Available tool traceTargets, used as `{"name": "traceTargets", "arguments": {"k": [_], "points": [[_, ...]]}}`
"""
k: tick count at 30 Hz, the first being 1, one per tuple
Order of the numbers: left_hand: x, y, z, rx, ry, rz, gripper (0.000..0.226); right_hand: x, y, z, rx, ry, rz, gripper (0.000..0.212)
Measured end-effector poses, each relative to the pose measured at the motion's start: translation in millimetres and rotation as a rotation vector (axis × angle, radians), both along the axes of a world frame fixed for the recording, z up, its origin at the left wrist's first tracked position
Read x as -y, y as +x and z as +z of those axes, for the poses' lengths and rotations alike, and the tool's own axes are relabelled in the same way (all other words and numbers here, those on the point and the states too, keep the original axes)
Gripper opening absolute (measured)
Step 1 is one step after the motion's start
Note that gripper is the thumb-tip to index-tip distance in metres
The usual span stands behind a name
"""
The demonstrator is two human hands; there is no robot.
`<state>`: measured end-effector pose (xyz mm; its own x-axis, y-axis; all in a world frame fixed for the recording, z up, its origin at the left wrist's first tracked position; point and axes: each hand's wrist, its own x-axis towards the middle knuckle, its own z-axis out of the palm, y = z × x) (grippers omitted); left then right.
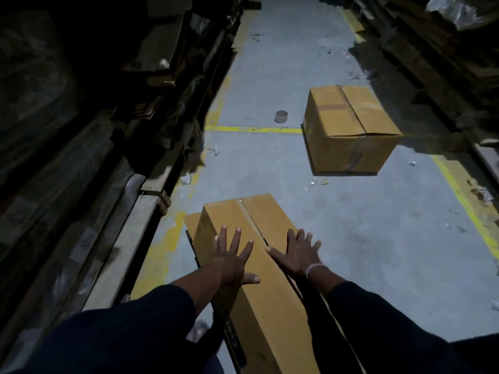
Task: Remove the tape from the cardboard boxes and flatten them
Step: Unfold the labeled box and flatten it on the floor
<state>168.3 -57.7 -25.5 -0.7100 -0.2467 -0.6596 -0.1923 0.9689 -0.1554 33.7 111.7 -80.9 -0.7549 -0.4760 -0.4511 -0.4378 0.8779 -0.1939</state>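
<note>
A long brown cardboard box (pixel 259 314) stands on the grey floor right in front of me, its top seam parted in a dark gap along the middle. My left hand (pixel 232 259) lies flat with spread fingers on the left top flap. My right hand (pixel 298 252) lies flat on the right top flap, fingers spread, a pale band on its wrist. A flat cardboard piece (pixel 192 222) sticks out from under the box at its far left. A second closed box (pixel 348 130) with tape across its top and down its front sits farther up the aisle to the right.
A small tape roll (pixel 281 116) stands on the floor beside a yellow line (pixel 251 129). Crumpled clear tape scraps (pixel 314 183) lie scattered about. Dark racks stacked with cardboard (pixel 113 109) line the left side and more stacks (pixel 437 58) the right.
</note>
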Motion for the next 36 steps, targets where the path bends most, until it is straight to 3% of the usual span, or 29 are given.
{"name": "traceTargets", "arguments": {"k": [2, 7, 12, 17, 25, 32, 36], "points": [[9.1, 10.3, -6.2, 0.053, -0.043, 0.017, 0.115, 13.0, 9.4, -4.8, -0.032, 0.007, 0.096, 0.116], [26.4, 34.2, -25.2, 0.171, -0.152, 0.078, 0.128, 58.5, 61.9, -13.1, -0.191, 0.092, 0.303, 0.099], [41.1, 42.0, -50.5, -0.085, -0.044, 0.248, 0.093, 67.9, 86.6, -18.7, -0.270, 0.088, 0.280, 0.093], [51.3, 35.3, -69.8, -0.262, -0.068, 0.220, 0.093, 63.1, 80.2, -24.9, -0.290, 0.036, 0.220, 0.105], [53.6, 29.6, -85.5, -0.375, -0.196, 0.105, 0.090, 73.1, 75.9, -21.7, -0.284, 0.064, 0.192, 0.117], [40.0, 21.7, -76.8, -0.324, -0.155, -0.009, 0.052, 73.3, 77.3, -19.5, -0.300, 0.081, 0.193, 0.116], [58.7, 20.4, -73.5, -0.441, -0.089, -0.054, 0.038, 67.3, 78.0, -20.1, -0.305, 0.063, 0.178, 0.114]]}}
